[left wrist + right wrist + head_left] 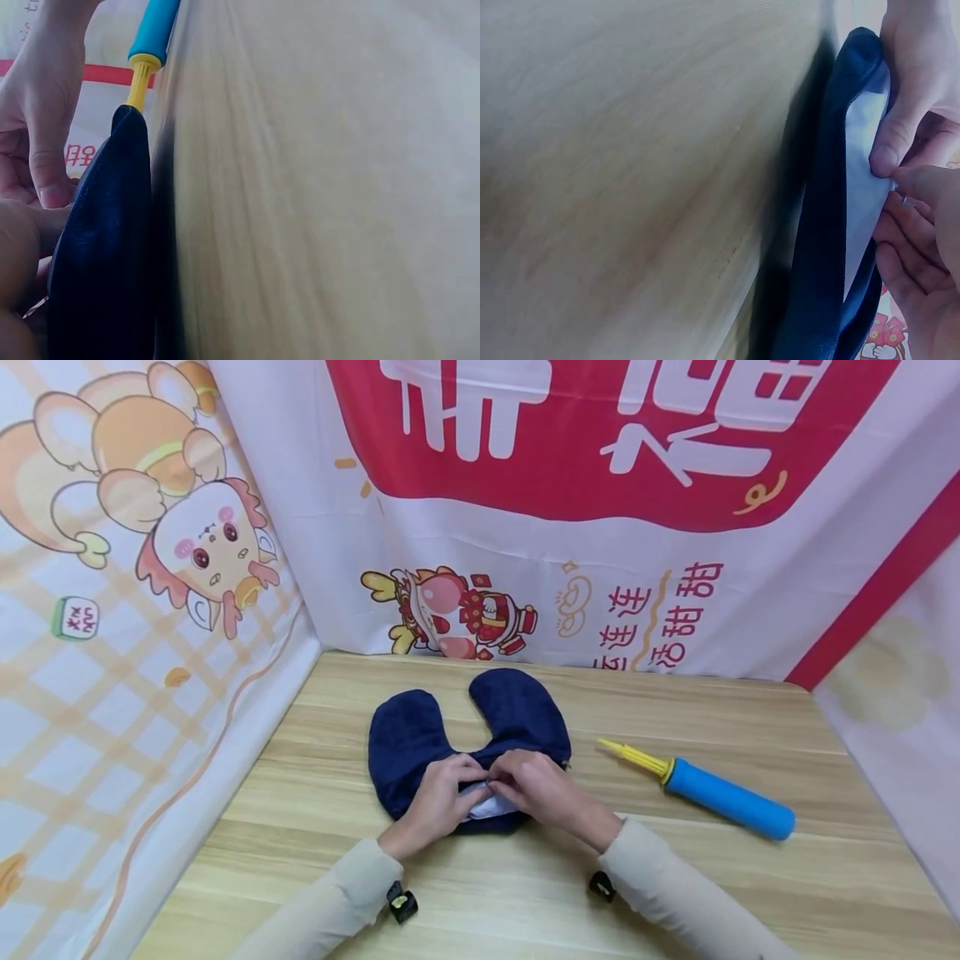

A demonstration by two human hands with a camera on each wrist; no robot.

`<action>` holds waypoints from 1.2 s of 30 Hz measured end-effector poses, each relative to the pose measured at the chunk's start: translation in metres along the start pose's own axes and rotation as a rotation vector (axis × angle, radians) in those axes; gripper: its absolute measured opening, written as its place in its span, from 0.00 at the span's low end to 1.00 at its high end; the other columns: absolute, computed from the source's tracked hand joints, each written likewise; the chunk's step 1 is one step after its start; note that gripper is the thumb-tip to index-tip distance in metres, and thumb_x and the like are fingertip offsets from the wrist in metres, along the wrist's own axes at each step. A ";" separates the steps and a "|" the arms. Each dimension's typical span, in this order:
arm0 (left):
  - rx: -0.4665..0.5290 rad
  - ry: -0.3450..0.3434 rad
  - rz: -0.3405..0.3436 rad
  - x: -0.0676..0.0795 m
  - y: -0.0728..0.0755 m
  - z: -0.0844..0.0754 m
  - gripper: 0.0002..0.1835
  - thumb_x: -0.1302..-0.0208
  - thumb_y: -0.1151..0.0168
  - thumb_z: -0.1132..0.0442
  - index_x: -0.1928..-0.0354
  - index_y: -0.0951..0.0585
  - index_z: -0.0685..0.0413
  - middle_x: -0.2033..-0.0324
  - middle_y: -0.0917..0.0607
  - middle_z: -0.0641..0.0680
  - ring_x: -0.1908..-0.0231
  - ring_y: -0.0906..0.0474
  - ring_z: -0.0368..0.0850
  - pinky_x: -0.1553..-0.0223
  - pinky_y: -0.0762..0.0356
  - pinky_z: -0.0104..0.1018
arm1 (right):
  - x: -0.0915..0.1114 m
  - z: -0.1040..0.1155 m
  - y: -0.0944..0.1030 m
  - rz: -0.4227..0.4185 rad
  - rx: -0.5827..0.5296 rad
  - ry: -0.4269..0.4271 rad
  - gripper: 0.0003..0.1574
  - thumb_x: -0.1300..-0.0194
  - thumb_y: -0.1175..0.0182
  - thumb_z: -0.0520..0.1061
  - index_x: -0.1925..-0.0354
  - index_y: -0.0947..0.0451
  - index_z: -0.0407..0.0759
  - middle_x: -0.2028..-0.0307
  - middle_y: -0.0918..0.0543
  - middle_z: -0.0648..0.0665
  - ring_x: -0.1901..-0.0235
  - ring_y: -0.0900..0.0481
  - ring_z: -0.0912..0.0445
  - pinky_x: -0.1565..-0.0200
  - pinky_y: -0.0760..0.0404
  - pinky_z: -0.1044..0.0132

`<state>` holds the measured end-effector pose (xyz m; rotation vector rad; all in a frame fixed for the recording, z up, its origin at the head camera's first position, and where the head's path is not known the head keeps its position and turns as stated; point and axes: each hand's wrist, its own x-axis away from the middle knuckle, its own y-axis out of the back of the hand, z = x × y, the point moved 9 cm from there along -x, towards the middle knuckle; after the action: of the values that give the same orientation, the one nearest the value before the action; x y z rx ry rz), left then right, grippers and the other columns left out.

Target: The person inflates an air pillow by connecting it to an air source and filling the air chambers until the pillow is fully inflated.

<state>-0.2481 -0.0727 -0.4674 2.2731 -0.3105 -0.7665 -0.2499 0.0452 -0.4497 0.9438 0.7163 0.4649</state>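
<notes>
A navy U-shaped neck pillow (525,710) lies on the wooden table, its two arms pointing away from me. Its cover gapes along the near side, showing a white inner bladder (861,187). Over this opening both hands meet fingertip to fingertip. My left hand (442,793) pinches the bladder with thumb and fingers. My right hand (542,787) pinches a small clear plastic piece, probably the valve (907,200), right beside the left thumb. Fingers hide most of that piece.
A blue hand pump (731,797) with a yellow nozzle lies on the table (300,860) to the right of the pillow. Printed cloth (465,543) hangs along the back and both sides. Black straps with small devices sit at both wrists.
</notes>
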 end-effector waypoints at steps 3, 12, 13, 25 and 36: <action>0.005 -0.039 -0.023 -0.003 -0.001 -0.002 0.07 0.38 0.22 0.64 0.58 0.06 0.52 0.63 0.10 0.49 0.62 0.13 0.42 0.58 0.15 0.35 | 0.002 0.001 0.004 -0.018 -0.005 0.022 0.06 0.30 0.29 0.43 0.56 0.13 0.43 0.62 0.10 0.49 0.63 0.13 0.61 0.59 0.13 0.68; -0.023 -0.064 -0.014 -0.009 -0.010 -0.001 0.07 0.41 0.20 0.63 0.61 0.06 0.54 0.67 0.10 0.47 0.63 0.12 0.42 0.59 0.15 0.36 | 0.043 -0.021 0.045 -0.018 0.091 0.074 0.19 0.37 0.24 0.43 0.50 0.15 0.35 0.57 0.09 0.42 0.56 0.11 0.52 0.52 0.11 0.57; -0.022 -0.062 -0.012 -0.009 -0.011 -0.001 0.07 0.41 0.20 0.63 0.60 0.06 0.55 0.67 0.10 0.47 0.63 0.12 0.42 0.58 0.14 0.36 | 0.050 -0.027 0.053 0.001 0.117 0.053 0.21 0.37 0.24 0.44 0.49 0.15 0.35 0.55 0.09 0.42 0.55 0.11 0.51 0.51 0.11 0.56; -0.033 -0.042 0.042 -0.021 -0.012 0.005 0.07 0.39 0.22 0.64 0.59 0.06 0.54 0.65 0.09 0.47 0.62 0.11 0.43 0.56 0.13 0.39 | 0.173 -0.113 0.143 0.087 0.363 -0.194 0.43 0.43 0.19 0.51 0.34 0.22 0.39 0.44 0.13 0.36 0.47 0.13 0.41 0.48 0.13 0.40; -0.048 -0.040 0.075 -0.035 -0.009 0.021 0.06 0.38 0.22 0.65 0.59 0.06 0.54 0.65 0.09 0.48 0.62 0.11 0.43 0.58 0.13 0.38 | 0.243 -0.176 0.143 0.242 0.301 -0.427 0.57 0.40 0.22 0.58 0.23 0.35 0.41 0.33 0.21 0.31 0.38 0.19 0.34 0.40 0.20 0.33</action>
<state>-0.2880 -0.0629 -0.4704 2.1903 -0.3901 -0.7734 -0.2198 0.3750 -0.4798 1.3717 0.2859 0.3532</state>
